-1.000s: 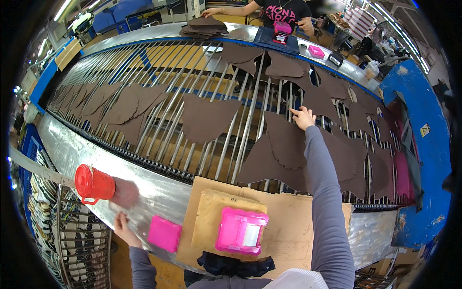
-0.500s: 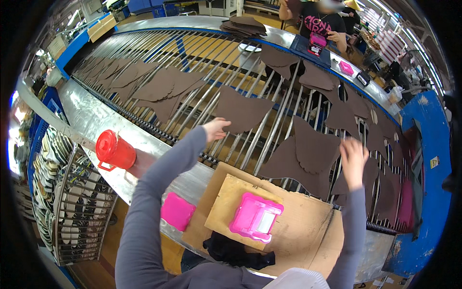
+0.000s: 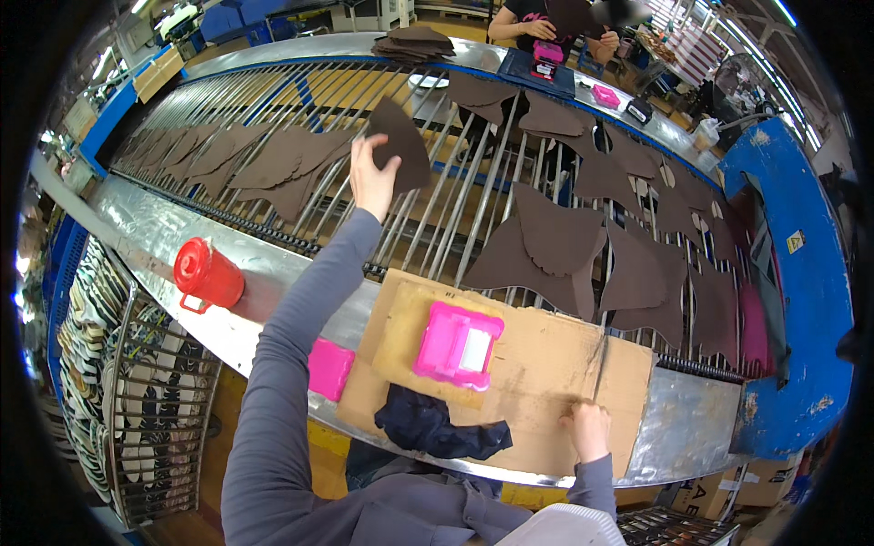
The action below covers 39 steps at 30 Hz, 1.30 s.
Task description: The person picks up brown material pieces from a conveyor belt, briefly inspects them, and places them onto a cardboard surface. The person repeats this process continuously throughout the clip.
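Two hands show, and each one does its own job; the left hand (image 3: 371, 178) is stretched out far over the belt of metal rods (image 3: 455, 196), and its fingers are pinched shut on one brown leather piece (image 3: 401, 144); that piece is lifted up off the rods and hangs above them, with its pointy end at the top; the gray sleeve (image 3: 291, 364) runs from the bottom edge all the way up to this hand.

The right hand (image 3: 589, 429) is down low, near the body; it rests on a flat sheet of cardboard (image 3: 546, 364), with the fingers curled and close together; I cannot tell if it holds anything; a thin dark stick (image 3: 600, 367) lies on the cardboard just above this hand.

Many more brown leather pieces (image 3: 555, 246) lie flat on the rods, some overlapping; a stack of them (image 3: 414, 43) sits at the far side of the belt.

On the cardboard sits a pink box (image 3: 457, 343) on a smaller cardboard square; a dark blue cloth (image 3: 432, 428) lies at the near edge, just below it; a pink pad (image 3: 330, 369) sits beside the cardboard on the shiny metal table (image 3: 155, 237); a red jug (image 3: 208, 276) stands on that table, well apart from both hands; another person (image 3: 546, 18) works at the far side.
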### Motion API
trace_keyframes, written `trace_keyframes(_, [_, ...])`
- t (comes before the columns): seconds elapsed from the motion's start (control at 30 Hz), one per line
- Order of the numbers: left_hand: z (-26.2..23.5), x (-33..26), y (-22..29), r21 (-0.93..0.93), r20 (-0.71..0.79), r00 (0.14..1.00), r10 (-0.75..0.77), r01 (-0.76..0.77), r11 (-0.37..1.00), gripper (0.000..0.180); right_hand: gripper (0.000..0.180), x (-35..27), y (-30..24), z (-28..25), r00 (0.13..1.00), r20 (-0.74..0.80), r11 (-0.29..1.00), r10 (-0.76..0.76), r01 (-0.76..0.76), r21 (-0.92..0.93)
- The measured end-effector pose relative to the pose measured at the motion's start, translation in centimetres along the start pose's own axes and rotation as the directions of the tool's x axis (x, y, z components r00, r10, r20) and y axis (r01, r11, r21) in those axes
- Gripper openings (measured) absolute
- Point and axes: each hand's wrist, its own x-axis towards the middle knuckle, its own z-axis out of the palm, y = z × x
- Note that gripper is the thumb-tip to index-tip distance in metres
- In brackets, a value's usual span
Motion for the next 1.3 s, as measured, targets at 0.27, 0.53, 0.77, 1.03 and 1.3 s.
trace_keyframes(0.27, [-16.4, 8.7, 18.9, -0.052, 0.001, 0.801, 0.599, -0.598, 0.800, 0.027, 0.055, 1.1, -5.0, -16.6, 0.513, -0.854, 0.885, -0.091, 0.434, 0.167])
trace_keyframes(0.53, [-25.2, 5.9, 28.1, -0.223, 0.078, 0.589, 0.804, -0.776, 0.590, 0.028, 0.037, 0.5, -12.0, -24.5, 0.555, -0.782, 0.442, -0.284, 0.799, 0.407])
trace_keyframes(0.77, [-25.9, -0.5, 19.0, -0.373, 0.703, 0.636, 0.319, -0.053, 0.926, 0.028, 0.023, 1.8, -13.4, -18.5, 0.800, -0.512, -0.024, -0.314, 0.532, 0.846])
trace_keyframes(1.03, [-23.9, -5.5, 13.2, -0.168, 0.616, 0.775, 0.141, -0.046, 0.985, 0.029, 0.036, 5.0, -13.6, -14.3, 0.620, -0.692, 0.329, -0.370, 0.784, 0.526])
trace_keyframes(1.3, [-24.1, -4.4, 12.5, -0.256, 0.611, 0.736, 0.291, -0.164, 0.953, 0.027, 0.025, 6.3, -15.6, -11.9, 0.576, -0.761, 0.376, -0.299, 0.804, 0.461])
